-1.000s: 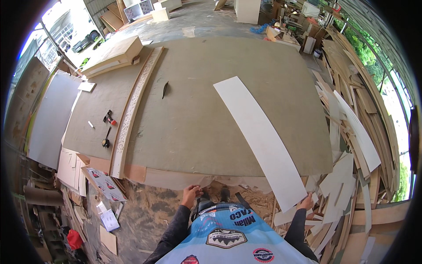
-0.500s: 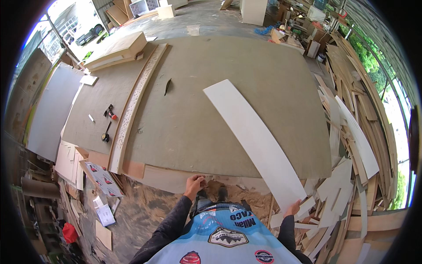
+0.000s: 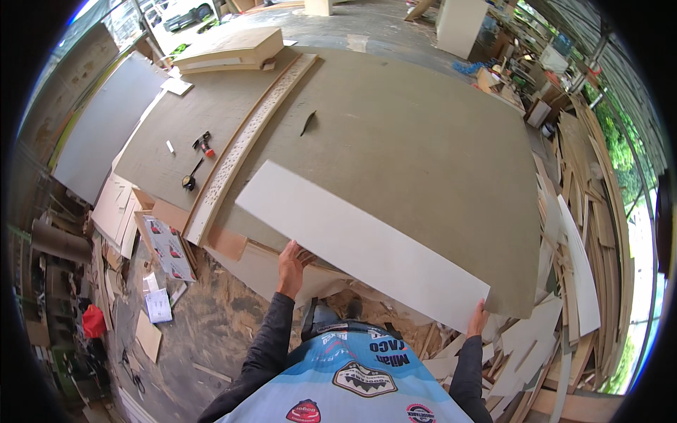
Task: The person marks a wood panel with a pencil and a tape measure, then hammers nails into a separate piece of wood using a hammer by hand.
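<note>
A long white board [image 3: 363,247] lies slantwise across the near part of a large brown-grey tabletop [image 3: 423,141], its near edge overhanging the front. My right hand [image 3: 477,319] grips the board's right end, fingers closed at the corner. Along the near long edge, left of the board's middle, my left hand [image 3: 290,269] is closed on the board, some of its fingers partly hidden. Left of the board runs a long narrow panel [image 3: 247,151] with a speckled strip and raised wooden edges. A thin dark piece [image 3: 308,123] rests beyond the board.
Left on the table lie a hammer [image 3: 203,143], a tape measure [image 3: 189,182] and a small white piece [image 3: 170,146]. A wooden box-like panel [image 3: 229,49] sits at the far left. Timber offcuts [image 3: 585,190] pile up on the right. Sawdust and scraps cover the floor near my feet.
The white board has swung from steeply slanted to lying more crosswise, its far end moving left and nearer. My left hand has moved up from empty to the board's edge. The view has shifted.
</note>
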Demonstrator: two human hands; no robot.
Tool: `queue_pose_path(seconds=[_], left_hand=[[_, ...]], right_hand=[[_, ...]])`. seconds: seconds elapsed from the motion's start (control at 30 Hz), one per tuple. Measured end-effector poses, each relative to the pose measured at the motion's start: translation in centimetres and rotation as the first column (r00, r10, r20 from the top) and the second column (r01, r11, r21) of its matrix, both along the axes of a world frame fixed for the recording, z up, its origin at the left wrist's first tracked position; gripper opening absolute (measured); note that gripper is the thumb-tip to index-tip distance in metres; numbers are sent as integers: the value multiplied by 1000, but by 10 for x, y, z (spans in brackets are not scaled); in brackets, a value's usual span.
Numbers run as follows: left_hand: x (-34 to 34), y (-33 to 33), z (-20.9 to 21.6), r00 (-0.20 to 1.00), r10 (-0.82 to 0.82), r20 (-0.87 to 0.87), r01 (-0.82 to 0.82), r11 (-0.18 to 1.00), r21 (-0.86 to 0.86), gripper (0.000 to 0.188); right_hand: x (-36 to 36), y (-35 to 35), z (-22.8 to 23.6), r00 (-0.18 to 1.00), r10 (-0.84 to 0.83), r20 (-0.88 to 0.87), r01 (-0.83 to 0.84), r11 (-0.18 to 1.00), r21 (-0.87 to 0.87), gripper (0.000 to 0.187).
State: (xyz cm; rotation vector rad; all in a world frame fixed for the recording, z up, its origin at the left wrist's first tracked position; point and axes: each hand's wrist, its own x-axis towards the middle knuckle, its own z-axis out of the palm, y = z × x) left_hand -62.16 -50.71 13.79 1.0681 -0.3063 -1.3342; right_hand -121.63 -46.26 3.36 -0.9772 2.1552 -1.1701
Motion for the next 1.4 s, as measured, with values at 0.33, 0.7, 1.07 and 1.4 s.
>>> queue_pose_path(seconds=[0.33, 0.7, 1.07, 1.4], left_hand=[[59, 13, -18, 881, -361, 304, 225, 887, 403, 29], [190, -16, -26, -63, -176, 982, -97, 981, 170, 78], [204, -27, -25, -63, -286, 956, 43, 956, 289, 70], [164, -47, -27, 62, -273, 960, 223, 941, 253, 57]], right_hand=[[61, -81, 52, 835, -148, -530, 186, 982, 19, 29], [204, -134, 47, 631, 442, -637, -650, 750, -122, 68], [437, -162, 105, 103, 890, -443, -892, 280, 355, 113], [397, -160, 108, 218, 875, -433, -826, 401, 395, 108]])
